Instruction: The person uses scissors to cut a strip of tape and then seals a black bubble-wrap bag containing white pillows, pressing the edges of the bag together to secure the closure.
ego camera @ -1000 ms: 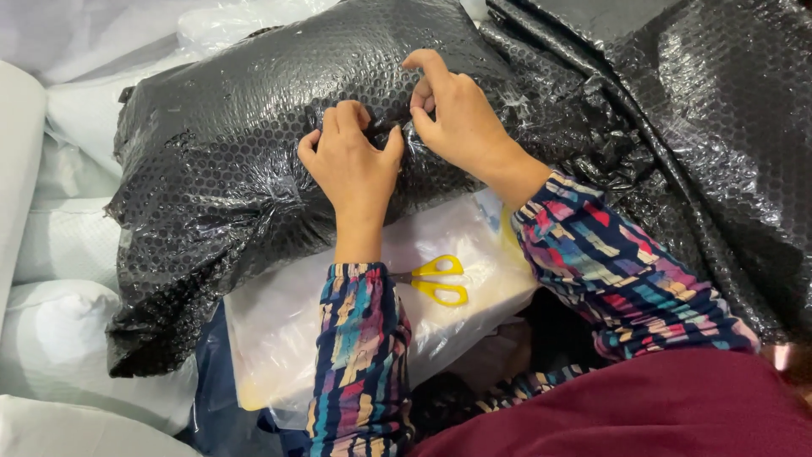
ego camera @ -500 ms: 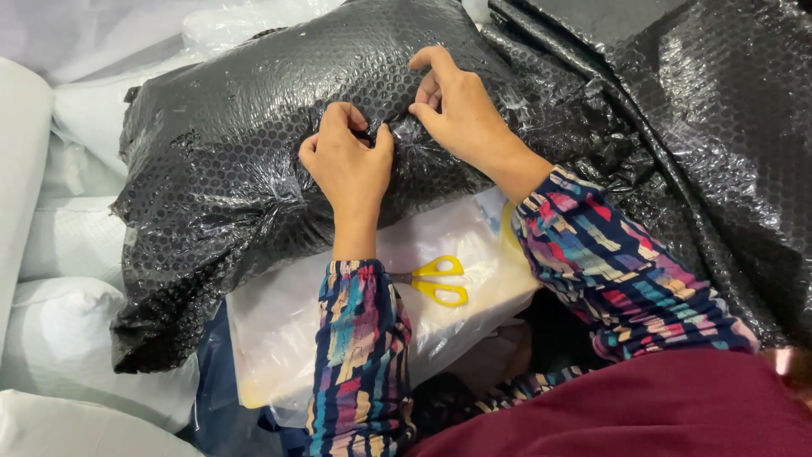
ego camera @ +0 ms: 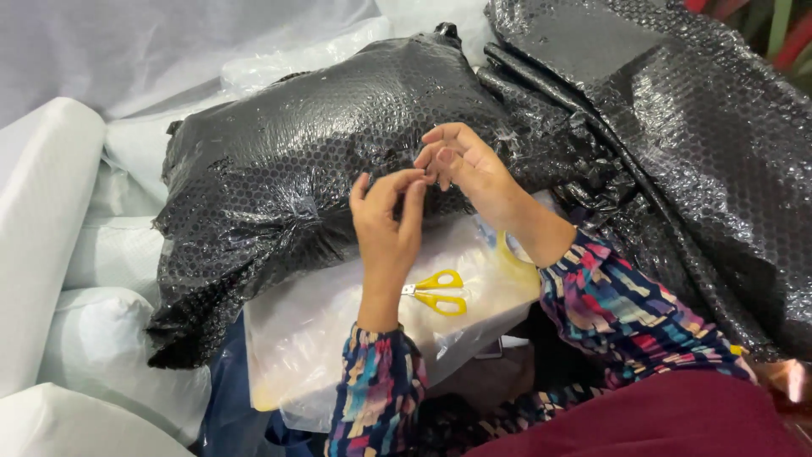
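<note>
A large bundle wrapped in black bubble wrap (ego camera: 296, 178) lies in front of me. Both hands hover just above its near edge, fingertips almost touching each other. My left hand (ego camera: 385, 224) is raised with thumb and fingers slightly apart. My right hand (ego camera: 465, 165) has its fingers curled toward the left hand's fingertips. Whether something thin is pinched between them is not visible. Below the hands, yellow-handled scissors (ego camera: 436, 294) lie on a clear plastic bag (ego camera: 321, 347), next to a roll of clear tape (ego camera: 513, 254).
More black bubble wrap (ego camera: 694, 144) is heaped at the right. White padded rolls (ego camera: 51, 245) and translucent sheeting (ego camera: 127, 51) fill the left and back. My dark red lap (ego camera: 660, 423) is at the bottom right.
Both hands have lifted off the black bundle and come together, fingertips meeting above its near edge. The view has shifted, so the bundle sits more to the left.
</note>
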